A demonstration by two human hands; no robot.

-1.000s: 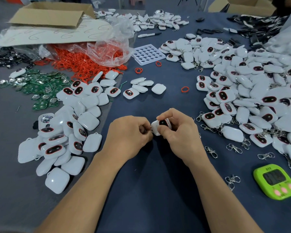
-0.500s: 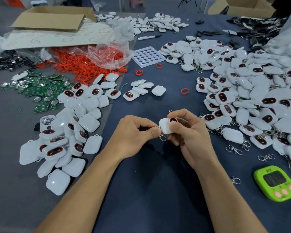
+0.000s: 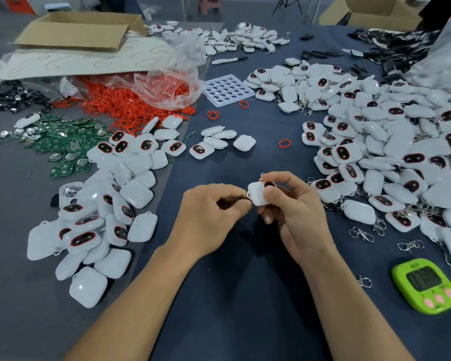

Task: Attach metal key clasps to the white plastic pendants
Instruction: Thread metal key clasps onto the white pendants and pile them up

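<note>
- Our right hand (image 3: 294, 214) grips a white pendant (image 3: 258, 195), up-left of the green timer (image 3: 425, 285).
- Our left hand (image 3: 208, 217) pinches a metal clasp (image 3: 245, 196) at its left edge.
- Loose clasps (image 3: 361, 233) lie on the tabletop (image 3: 245, 308) just left of the timer.
- We cannot read the timer's label.

Curled left hand (image 3: 211, 218) close beside curled right hand (image 3: 298, 217).

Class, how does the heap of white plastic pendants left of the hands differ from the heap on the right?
The left heap of white plastic pendants is smaller; the right heap spreads far wider. Silver metal clasps show along the right heap's edge; none show in the left heap. Both hold rounded-square shells, many with dark red-rimmed ovals.
</note>
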